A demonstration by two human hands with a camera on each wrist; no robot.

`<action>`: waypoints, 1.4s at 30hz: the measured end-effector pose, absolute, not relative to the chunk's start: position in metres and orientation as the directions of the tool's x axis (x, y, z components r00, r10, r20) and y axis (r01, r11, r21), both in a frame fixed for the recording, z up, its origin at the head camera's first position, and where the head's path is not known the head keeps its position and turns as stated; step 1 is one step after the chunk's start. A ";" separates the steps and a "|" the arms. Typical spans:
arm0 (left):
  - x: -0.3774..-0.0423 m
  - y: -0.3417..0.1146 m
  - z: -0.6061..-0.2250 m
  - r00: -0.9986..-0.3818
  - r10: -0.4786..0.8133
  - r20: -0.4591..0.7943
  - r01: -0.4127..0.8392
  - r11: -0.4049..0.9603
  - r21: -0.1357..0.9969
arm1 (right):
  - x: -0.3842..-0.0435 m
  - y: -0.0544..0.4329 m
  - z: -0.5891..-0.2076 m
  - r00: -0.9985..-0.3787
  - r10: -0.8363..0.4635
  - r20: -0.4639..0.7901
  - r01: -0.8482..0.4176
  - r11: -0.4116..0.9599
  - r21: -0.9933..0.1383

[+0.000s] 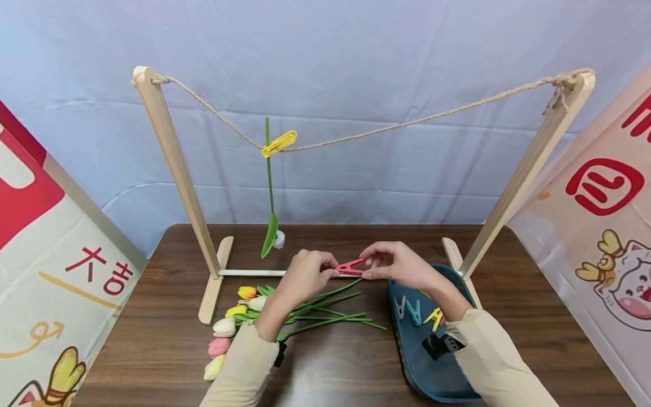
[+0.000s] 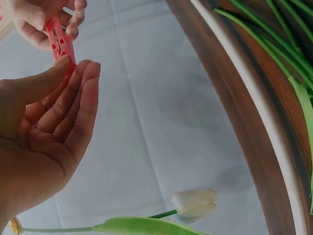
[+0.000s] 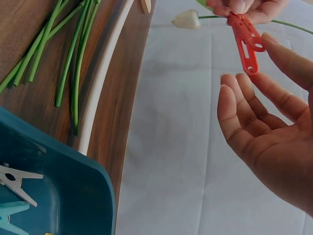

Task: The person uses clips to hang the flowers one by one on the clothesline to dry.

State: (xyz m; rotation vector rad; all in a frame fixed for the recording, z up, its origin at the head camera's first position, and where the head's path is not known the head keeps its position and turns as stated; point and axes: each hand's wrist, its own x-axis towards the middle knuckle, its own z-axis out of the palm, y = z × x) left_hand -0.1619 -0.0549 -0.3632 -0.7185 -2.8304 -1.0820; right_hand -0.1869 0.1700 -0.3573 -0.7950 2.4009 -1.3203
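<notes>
Grips pinching clothespin, tulips, tray below

Pale backdrop behind brown table

Table with tulips, tray, frame

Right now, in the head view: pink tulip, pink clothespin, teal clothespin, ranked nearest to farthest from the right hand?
1. Pink clothespin, pinched by the right hand
2. Teal clothespin, inside the blue tray
3. Pink tulip, on the table's left
</notes>
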 end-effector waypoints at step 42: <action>-0.150 -0.079 -0.463 -0.999 0.051 0.016 0.053 0.898 0.438 | -0.189 0.223 -0.374 -0.918 -0.375 0.126 -0.342 0.593 -0.729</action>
